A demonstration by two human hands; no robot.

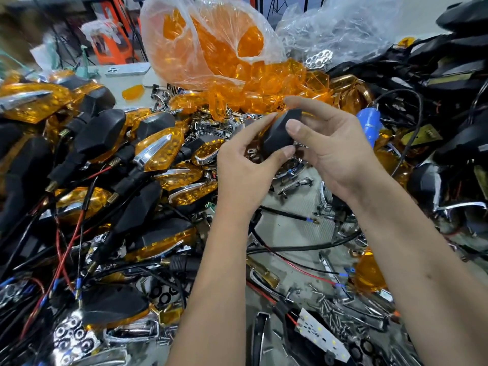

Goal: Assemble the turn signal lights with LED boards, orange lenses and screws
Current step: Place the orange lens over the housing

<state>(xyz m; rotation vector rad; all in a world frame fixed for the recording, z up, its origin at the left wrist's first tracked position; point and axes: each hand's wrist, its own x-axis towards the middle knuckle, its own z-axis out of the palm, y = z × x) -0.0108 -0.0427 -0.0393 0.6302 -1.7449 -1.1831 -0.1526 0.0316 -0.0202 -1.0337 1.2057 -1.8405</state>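
Finished lights [87, 159] piled to my left, lens bag [211, 46] behind, screws [335, 310] and LED board [320, 335] in front.

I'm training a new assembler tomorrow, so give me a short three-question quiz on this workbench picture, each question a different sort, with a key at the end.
1. True or false: both hands grip the black plastic turn signal housing.
2. Multiple choice: the clear plastic bag of orange lenses lies (A) beyond the hands, (B) near the person's elbows, (C) on the floor.
3. Fill in: the white LED board with red wire lies at the bottom of the view, nearer the ____ forearm.

Key
1. True: the left hand and right hand both hold it.
2. A
3. right
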